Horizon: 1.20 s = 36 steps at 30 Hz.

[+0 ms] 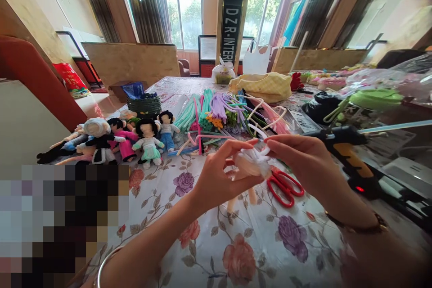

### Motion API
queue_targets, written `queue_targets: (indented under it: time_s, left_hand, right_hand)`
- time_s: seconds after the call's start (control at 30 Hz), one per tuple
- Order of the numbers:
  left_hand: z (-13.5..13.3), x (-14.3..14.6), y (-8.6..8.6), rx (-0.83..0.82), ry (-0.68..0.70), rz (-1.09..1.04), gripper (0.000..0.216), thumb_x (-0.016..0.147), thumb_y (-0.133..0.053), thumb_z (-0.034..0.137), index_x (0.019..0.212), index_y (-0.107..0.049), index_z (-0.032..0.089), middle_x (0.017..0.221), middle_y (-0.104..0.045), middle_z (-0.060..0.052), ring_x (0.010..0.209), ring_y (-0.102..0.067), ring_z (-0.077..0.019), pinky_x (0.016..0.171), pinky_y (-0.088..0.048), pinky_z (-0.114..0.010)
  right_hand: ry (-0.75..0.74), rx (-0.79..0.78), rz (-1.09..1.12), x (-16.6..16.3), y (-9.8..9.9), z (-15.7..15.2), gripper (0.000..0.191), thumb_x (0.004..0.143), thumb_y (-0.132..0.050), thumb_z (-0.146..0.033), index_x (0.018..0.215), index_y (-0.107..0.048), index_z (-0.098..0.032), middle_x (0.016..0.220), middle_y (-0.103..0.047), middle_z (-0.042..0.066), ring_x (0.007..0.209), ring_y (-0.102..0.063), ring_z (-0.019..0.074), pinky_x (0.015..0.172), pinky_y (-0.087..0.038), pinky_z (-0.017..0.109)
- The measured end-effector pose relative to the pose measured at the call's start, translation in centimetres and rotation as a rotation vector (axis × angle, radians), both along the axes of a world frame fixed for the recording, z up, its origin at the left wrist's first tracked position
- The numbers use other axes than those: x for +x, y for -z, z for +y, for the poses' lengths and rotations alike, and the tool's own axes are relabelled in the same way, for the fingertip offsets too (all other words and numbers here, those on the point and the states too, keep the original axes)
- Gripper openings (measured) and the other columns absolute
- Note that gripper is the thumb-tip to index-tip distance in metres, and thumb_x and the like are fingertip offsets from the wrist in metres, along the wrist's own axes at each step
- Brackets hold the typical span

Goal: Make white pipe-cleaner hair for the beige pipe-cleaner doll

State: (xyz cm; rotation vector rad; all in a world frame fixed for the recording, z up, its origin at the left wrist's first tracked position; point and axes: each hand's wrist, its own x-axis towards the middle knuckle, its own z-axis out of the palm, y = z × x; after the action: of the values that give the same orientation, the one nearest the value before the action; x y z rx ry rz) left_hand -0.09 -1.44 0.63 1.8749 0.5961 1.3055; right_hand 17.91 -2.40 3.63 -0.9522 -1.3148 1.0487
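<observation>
— What is on the left?
— A row of small pipe-cleaner dolls (135, 141) on the flowered tablecloth (216, 243).
— And the hands?
— The left hand (219, 175) is closed around a white fuzzy pipe-cleaner figure (251, 162), above the cloth in the near middle. The right hand (303, 162) pinches its top. Just beneath lie red-handled scissors (285, 186); further right, a black and orange glue gun (344, 148).

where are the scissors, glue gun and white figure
scissors (283, 188): head view, on the red handles
glue gun (341, 137): head view, on the black body
white figure (252, 163): head view, on its fuzzy middle
</observation>
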Motion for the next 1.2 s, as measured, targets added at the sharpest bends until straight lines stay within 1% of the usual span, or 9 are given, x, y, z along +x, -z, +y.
queue_targets:
  time_s: [0.13, 0.27, 0.4, 0.67, 0.87, 1.0, 1.07, 1.13, 1.2]
  left_hand:
    - [-0.1, -0.1, -0.3, 0.034, 0.017, 0.026, 0.045, 0.065, -0.077, 0.024, 0.103, -0.054, 0.021, 0.126, -0.061, -0.009, 0.105, -0.063, -0.0176, 0.081, -0.053, -0.026]
    - [-0.2, -0.2, -0.5, 0.047, 0.014, 0.059, 0.043, 0.066, -0.076, 0.026, 0.104, -0.055, 0.02, 0.125, -0.061, -0.01, 0.103, -0.064, -0.0179, 0.076, -0.054, -0.025]
    - [-0.2, -0.3, -0.5, 0.059, 0.027, 0.069, 0.045, 0.066, -0.077, 0.026, 0.105, -0.056, 0.019, 0.121, -0.063, -0.01, 0.108, -0.062, -0.0193, 0.072, -0.055, -0.024]
    - [-0.2, -0.3, -0.6, 0.086, 0.028, 0.088, 0.043, 0.068, -0.075, 0.026, 0.106, -0.055, 0.021, 0.124, -0.063, -0.011, 0.098, -0.067, -0.0189, 0.08, -0.055, -0.031]
    - [-0.2, -0.3, -0.7, 0.089, 0.024, 0.115, 0.044, 0.068, -0.075, 0.027, 0.108, -0.056, 0.021, 0.124, -0.062, -0.01, 0.1, -0.066, -0.0193, 0.075, -0.055, -0.027]
    - [-0.2, -0.4, -0.5, 0.095, 0.017, 0.117, 0.047, 0.068, -0.075, 0.026, 0.111, -0.055, 0.022, 0.118, -0.066, -0.007, 0.09, -0.067, -0.0156, 0.065, -0.055, -0.022]
    - [-0.1, -0.4, -0.4, 0.119, 0.018, 0.113, 0.047, 0.069, -0.074, 0.025, 0.112, -0.056, 0.023, 0.116, -0.066, -0.007, 0.089, -0.067, -0.0151, 0.063, -0.055, -0.021]
    - [-0.1, -0.4, -0.3, 0.158, 0.026, 0.111, 0.044, 0.071, -0.073, 0.025, 0.111, -0.057, 0.023, 0.118, -0.065, -0.007, 0.093, -0.066, -0.0164, 0.067, -0.056, -0.023]
    - [0.0, -0.4, -0.3, 0.218, 0.03, 0.111, 0.04, 0.072, -0.072, 0.024, 0.11, -0.058, 0.023, 0.122, -0.062, -0.008, 0.102, -0.063, -0.0187, 0.079, -0.056, -0.028]
  right_hand:
    - [-0.033, -0.048, -0.04, 0.2, -0.4, -0.2, 0.006, 0.069, -0.076, -0.03, 0.075, -0.076, -0.027, 0.071, -0.073, 0.001, 0.067, -0.068, 0.0133, 0.065, -0.055, 0.025]
    - [-0.008, -0.1, -0.108, 0.7, -0.3, -0.1, 0.011, 0.068, -0.077, -0.031, 0.076, -0.076, -0.025, 0.07, -0.073, 0.001, 0.065, -0.066, 0.0123, 0.058, -0.052, 0.021]
    - [0.039, -0.134, -0.174, 1.2, -0.2, -0.1, 0.013, 0.067, -0.077, -0.033, 0.077, -0.076, -0.024, 0.07, -0.073, 0.002, 0.059, -0.064, 0.0111, 0.05, -0.048, 0.02]
    - [0.01, -0.118, -0.269, 1.3, -0.6, -0.2, 0.018, 0.069, -0.075, -0.038, 0.082, -0.077, -0.026, 0.073, -0.074, 0.003, 0.067, -0.067, 0.0163, 0.057, -0.052, 0.025]
    - [0.025, -0.098, -0.301, 1.2, -0.7, -0.3, 0.015, 0.067, -0.076, -0.039, 0.077, -0.077, -0.028, 0.077, -0.075, 0.003, 0.067, -0.068, 0.0169, 0.057, -0.053, 0.026]
    - [0.051, -0.023, -0.346, 0.6, -1.2, -0.6, 0.016, 0.067, -0.075, -0.041, 0.075, -0.077, -0.028, 0.073, -0.074, 0.002, 0.065, -0.067, 0.0165, 0.058, -0.054, 0.027]
    - [0.046, 0.023, -0.353, 0.3, -1.2, -0.7, 0.014, 0.068, -0.074, -0.041, 0.072, -0.076, -0.027, 0.071, -0.073, 0.001, 0.064, -0.066, 0.0153, 0.058, -0.054, 0.027]
    - [0.026, 0.053, -0.342, 0.2, -1.2, -0.6, 0.013, 0.069, -0.074, -0.04, 0.072, -0.075, -0.027, 0.072, -0.073, 0.001, 0.065, -0.066, 0.0147, 0.061, -0.054, 0.027]
    - [0.0, 0.064, -0.329, 0.1, -1.1, -0.5, 0.013, 0.07, -0.073, -0.039, 0.073, -0.074, -0.026, 0.075, -0.073, 0.001, 0.069, -0.066, 0.0148, 0.064, -0.054, 0.027]
